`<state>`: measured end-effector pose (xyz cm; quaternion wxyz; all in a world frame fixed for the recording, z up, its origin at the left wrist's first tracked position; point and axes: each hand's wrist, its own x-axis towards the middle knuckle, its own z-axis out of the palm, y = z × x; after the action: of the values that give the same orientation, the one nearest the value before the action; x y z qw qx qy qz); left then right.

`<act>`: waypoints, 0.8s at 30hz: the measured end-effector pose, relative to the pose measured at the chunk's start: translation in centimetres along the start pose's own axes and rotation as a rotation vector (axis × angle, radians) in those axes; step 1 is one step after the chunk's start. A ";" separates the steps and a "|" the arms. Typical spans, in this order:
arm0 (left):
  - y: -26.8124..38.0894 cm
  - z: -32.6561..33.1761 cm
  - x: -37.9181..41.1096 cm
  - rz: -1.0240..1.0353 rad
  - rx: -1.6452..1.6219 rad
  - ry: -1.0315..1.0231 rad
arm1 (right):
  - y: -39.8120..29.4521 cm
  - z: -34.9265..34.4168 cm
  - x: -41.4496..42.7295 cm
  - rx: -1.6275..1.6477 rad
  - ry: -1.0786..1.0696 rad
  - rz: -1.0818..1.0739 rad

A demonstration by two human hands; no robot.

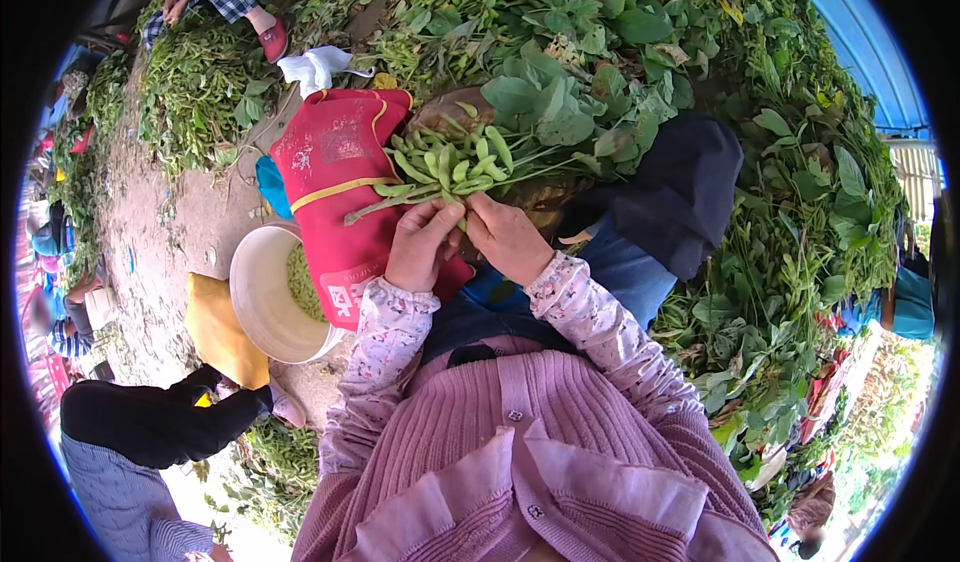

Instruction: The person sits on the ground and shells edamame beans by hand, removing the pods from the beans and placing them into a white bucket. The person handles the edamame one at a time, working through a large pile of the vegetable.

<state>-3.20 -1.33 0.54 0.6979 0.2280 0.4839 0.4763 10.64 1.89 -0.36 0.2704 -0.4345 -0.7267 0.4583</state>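
Note:
My left hand [426,241] and my right hand [507,235] meet over my lap. Fingers of both hands pinch a green soybean pod [450,196], partly hidden by the fingertips. Just beyond them is a cluster of plump green pods [442,164] on a cut soybean stem [375,206], whose bare end points left. The stem's broad leaves [559,108] spread to the upper right. Under my left hand, a red apron-like cloth [341,142] with yellow trim and printed writing covers my leg. A white plastic bucket [251,284] to the left holds shelled green beans [301,284].
Heaped soybean plants [780,262] bank up on the right and ahead. A white cloth or bag [315,66] lies beyond the red cloth. Beside the bucket is a yellow cloth-like piece [225,329]. People sit nearby, one with a red shoe [273,41], another with dark trousers [142,412].

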 end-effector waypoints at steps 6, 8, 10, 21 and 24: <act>-0.3 0.0 -0.1 0.044 0.105 -0.011 | 0.1 -0.2 -0.1 -0.008 0.063 0.015; -0.2 0.1 -0.4 0.041 0.034 -0.007 | 0.3 -0.7 -0.1 -0.031 0.073 -0.011; -0.1 0.1 -0.7 0.016 -0.053 0.016 | -0.3 -1.6 0.0 -0.080 0.087 -0.076; 3.0 -1.1 -0.1 0.024 0.028 -0.029 | -2.8 -7.4 3.9 0.002 0.189 -0.036; 2.6 -2.0 0.5 0.081 -0.382 -0.084 | -2.1 -7.4 3.3 0.121 0.247 0.028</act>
<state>-6.08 -0.03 1.54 0.7284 0.1303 0.3455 0.5772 14.08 7.51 4.75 0.3771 -0.4806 -0.6528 0.4480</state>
